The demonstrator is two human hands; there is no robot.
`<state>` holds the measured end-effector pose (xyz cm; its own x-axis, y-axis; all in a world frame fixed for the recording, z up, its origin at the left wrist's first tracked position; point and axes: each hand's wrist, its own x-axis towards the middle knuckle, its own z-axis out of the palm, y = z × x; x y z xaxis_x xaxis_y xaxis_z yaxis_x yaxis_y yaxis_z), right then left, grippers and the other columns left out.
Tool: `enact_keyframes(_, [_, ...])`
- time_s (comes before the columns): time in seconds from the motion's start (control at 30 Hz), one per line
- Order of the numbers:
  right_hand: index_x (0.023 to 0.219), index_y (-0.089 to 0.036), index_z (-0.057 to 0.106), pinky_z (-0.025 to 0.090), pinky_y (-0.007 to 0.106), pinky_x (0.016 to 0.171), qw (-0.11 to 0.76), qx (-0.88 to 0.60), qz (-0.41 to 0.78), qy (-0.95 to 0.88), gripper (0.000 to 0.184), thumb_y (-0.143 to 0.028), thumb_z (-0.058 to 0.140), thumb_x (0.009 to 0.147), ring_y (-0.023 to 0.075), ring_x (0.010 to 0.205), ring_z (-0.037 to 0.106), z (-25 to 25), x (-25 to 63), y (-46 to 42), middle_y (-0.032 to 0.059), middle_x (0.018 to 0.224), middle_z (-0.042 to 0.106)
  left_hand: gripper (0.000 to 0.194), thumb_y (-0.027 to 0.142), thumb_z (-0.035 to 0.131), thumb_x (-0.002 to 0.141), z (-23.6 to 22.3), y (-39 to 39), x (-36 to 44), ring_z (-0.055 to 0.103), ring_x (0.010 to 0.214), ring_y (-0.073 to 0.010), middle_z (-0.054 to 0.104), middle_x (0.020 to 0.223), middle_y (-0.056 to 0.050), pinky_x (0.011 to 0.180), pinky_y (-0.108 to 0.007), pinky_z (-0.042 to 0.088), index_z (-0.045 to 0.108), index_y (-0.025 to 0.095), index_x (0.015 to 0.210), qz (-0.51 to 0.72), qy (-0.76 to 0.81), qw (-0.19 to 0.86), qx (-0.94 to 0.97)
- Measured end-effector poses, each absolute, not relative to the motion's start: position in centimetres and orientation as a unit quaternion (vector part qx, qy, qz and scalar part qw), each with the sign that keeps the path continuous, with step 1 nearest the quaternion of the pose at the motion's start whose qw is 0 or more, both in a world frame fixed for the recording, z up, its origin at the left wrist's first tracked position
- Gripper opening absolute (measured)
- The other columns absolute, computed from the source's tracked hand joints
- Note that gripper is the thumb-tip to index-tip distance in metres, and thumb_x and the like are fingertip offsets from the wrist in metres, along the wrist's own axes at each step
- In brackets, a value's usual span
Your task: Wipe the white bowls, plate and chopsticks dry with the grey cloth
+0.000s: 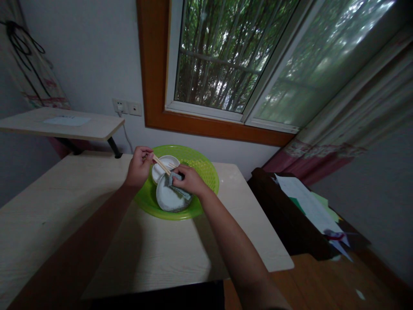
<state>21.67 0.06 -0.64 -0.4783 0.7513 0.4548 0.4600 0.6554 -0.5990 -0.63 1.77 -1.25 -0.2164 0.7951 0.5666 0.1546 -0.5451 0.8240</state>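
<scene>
My left hand (139, 165) is closed round one end of a pair of light wooden chopsticks (160, 163). Over their other end my right hand (189, 178) pinches a grey-green cloth (180, 188), whose loose end hangs down to the right. Below the cloth lies a bowl (169, 199) with a white inside and a grey rim. A smaller white bowl (156, 173) sits behind it, partly hidden by the chopsticks. Both bowls are in a round bright green plastic basket (211, 181) with a perforated side.
The basket stands on a pale wooden desk (174, 254). A raised shelf (97, 125) with a paper on it is at the left. Wall sockets (127, 106) and a window (222, 56) are behind. Papers (306, 202) lie on a dark cabinet (274, 215) at the right.
</scene>
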Motion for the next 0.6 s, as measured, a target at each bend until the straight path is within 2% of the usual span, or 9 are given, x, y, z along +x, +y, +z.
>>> enact_keyframes(0.17, [0.085,-0.019,0.069,0.043,0.026,0.074,0.358,-0.361,0.201,-0.837,0.007,-0.020,0.069,0.077,0.0154,0.076,0.057,-0.6,21.7,0.0,-0.0002,0.082,0.064,0.019,0.034,0.065,0.090,-1.3,1.5,-0.3,0.067,0.075,-0.0173,0.066,0.089,-0.002,0.070,-0.030,0.055,0.059,0.023,0.104,0.639,0.399,0.270,0.599])
enact_keyframes(0.37, [0.084,-0.019,0.067,0.042,0.026,0.073,0.375,-0.355,0.221,-0.827,0.007,-0.022,0.068,0.078,0.0155,0.075,0.055,-0.5,21.4,-0.1,-0.0003,0.080,0.063,0.020,0.035,0.069,0.085,-1.1,1.0,0.5,0.067,0.071,-0.0187,0.067,0.082,-0.002,0.065,-0.030,0.055,0.062,0.022,0.097,0.551,0.376,0.329,0.669])
enact_keyframes(0.6, [0.080,-0.018,0.064,0.039,0.025,0.072,0.353,-0.365,0.232,-0.830,0.007,-0.022,0.069,0.076,0.0145,0.073,0.054,-0.3,21.1,0.0,-0.0016,0.077,0.061,0.023,0.035,0.069,0.084,-1.0,0.9,0.6,0.068,0.071,-0.0172,0.065,0.081,0.000,0.065,-0.029,0.055,0.057,0.022,0.099,0.563,0.378,0.337,0.653])
